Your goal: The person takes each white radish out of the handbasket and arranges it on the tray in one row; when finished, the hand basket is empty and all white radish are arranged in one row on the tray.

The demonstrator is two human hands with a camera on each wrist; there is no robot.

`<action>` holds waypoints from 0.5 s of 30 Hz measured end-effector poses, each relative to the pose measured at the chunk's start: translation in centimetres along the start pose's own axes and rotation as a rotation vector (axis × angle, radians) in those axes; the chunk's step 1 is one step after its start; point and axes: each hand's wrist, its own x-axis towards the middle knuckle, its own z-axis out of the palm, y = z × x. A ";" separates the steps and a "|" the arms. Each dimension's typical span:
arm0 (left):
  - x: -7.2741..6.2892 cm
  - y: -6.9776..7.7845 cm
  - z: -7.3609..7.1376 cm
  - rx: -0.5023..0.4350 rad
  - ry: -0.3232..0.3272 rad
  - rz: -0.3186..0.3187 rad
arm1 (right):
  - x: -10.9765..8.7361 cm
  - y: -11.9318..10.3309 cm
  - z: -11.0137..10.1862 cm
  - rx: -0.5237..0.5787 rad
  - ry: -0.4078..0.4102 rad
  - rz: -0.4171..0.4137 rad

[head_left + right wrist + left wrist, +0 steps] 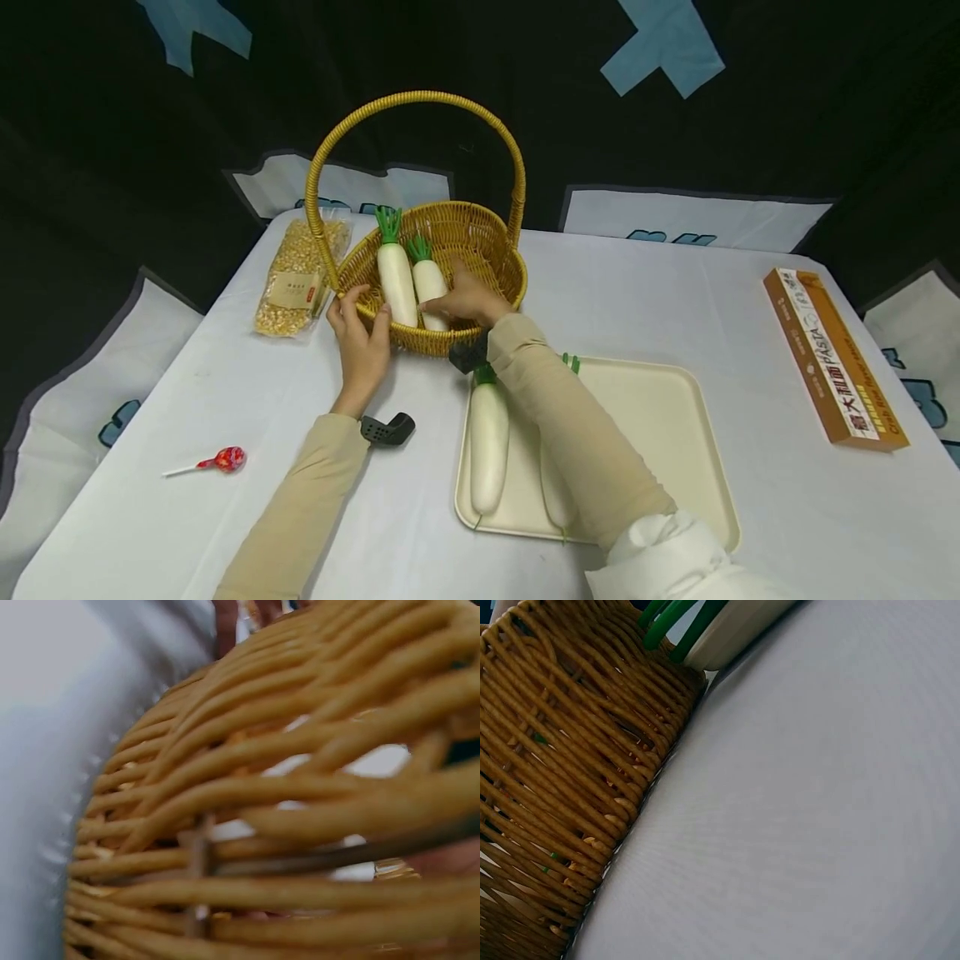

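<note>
A yellow wicker basket (472, 218) with a tall arched handle stands toward the back of the table. Two white radishes with green tops lean inside it, a longer one (397, 283) on the left and a shorter one (427, 273) beside it. My left hand (362, 346) grips the basket's front left rim. Reaching in over the front rim, my right hand (471, 302) holds the shorter radish near its lower end, thumb across it; some fingers are hidden. Both wrist views show the woven wall (570, 750) close up.
A cream tray (667, 417) in front holds a radish (489, 450) and another partly under my right sleeve. A bag of corn kernels (288, 287) lies left of the basket. A red lollipop (228, 459) lies front left, a pasta box (836, 358) far right.
</note>
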 end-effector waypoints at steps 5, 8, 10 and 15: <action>0.0 -0.1 -0.1 0.002 0.004 0.007 | 0.1 0.0 0.3 -0.055 -0.015 -0.056; -0.1 -0.2 -0.1 0.002 0.004 0.007 | 0.2 0.0 0.4 -0.019 -0.052 -0.072; -0.1 -0.3 -0.1 0.003 0.003 0.006 | 0.2 0.1 0.4 0.012 -0.081 -0.067; 0.0 -0.2 -0.1 0.006 0.002 0.019 | 0.1 0.1 -0.1 0.084 -0.162 -0.043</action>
